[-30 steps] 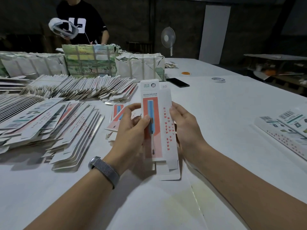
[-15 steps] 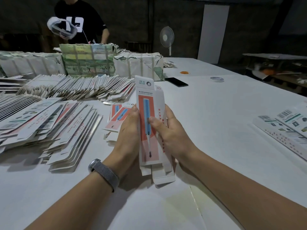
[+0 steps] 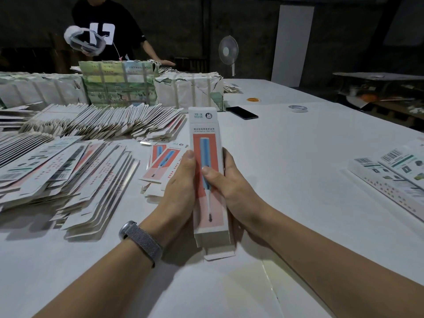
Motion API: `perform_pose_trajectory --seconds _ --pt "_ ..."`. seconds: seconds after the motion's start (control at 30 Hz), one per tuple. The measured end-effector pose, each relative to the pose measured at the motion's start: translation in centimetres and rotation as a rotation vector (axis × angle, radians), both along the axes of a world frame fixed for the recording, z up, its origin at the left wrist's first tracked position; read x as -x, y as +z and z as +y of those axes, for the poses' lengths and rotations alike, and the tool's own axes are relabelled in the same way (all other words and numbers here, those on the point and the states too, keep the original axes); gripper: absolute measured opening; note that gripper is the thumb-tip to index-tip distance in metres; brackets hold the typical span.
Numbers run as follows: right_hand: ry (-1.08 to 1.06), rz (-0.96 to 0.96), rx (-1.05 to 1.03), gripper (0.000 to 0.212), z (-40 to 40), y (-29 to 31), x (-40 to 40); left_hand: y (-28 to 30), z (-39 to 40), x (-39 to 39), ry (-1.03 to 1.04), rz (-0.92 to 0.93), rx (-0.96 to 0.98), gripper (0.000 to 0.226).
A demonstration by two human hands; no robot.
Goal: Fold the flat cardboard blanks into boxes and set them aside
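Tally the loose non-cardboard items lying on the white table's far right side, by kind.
Black phone: 1
White tape roll: 1
Orange rubber-band bundle: 1
Total: 3
The standing fan looks to be behind the table, so it is not counted.

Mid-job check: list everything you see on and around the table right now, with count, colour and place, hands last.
box being folded: one, white with a red and blue panel, held upright at centre
flat blanks: many, white and red, fanned stacks on the left
loose blanks: a few, red and blue, just left of the hands
wrapped bundles: several, green and white, far left
phone: one, black, beyond the box
tape roll: one, white, far right centre
printed boxes: at least two, white, right edge
fan: one, white, behind the table
other person: one, black shirt, far side
table: one, white
left hand: grips the box's left side, watch on wrist
right hand: grips its right side
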State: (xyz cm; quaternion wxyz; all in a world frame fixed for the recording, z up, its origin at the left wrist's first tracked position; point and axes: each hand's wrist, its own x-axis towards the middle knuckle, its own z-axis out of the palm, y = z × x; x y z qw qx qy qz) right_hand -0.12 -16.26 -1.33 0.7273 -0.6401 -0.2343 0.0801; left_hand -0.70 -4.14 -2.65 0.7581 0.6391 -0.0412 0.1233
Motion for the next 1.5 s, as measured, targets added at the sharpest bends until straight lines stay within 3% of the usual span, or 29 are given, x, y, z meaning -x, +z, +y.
perform_pose_trajectory --seconds 0.2,0.33,0.47,0.6,0.73,1.1,1.27,1.4,1.43,1.5 --pt "0.003 -0.007 0.029 0.025 0.0 -0.2 -0.3 -0.3 0.4 -0.4 -0.032 -0.043 -0.006 0.036" --pt "-0.088 -0.036 0.113 0.022 -0.2 0.2 -0.6 0.0 0.5 -0.6 -0.064 -0.074 -0.015 0.048" --pt "-0.176 -0.018 0.046 0.032 -0.8 0.6 -1.2 -0.2 0.4 -0.8 -0.079 -0.063 -0.023 0.033" --pt "-0.221 -0.074 0.046 0.025 -1.0 0.5 -1.4 -0.2 0.5 -0.8 -0.125 -0.024 -0.045 0.044" --pt "-0.236 -0.111 0.063 0.055 -1.0 0.9 -1.7 0.0 1.0 -0.7 -0.165 0.004 -0.121 0.038" --pt "-0.235 -0.106 -0.022 0.036 -1.1 1.0 -1.6 0.3 1.1 -0.4 -0.199 0.031 -0.064 0.043" --pt "-0.198 -0.111 0.048 0.031 -0.9 1.0 -1.1 0.4 1.2 -0.5 -0.201 0.029 -0.023 0.045" --pt "-0.118 -0.020 0.045 0.031 -0.9 0.7 -1.1 0.1 0.8 -0.5 -0.263 0.090 0.059 0.081" --pt "-0.107 -0.005 0.055 0.032 -0.8 0.6 -1.1 0.0 0.7 -0.4 -0.278 0.101 0.075 0.080" --pt "-0.103 -0.013 0.073 0.033 -0.6 0.6 -0.9 0.1 0.6 -0.5 -0.295 0.114 0.073 0.056"
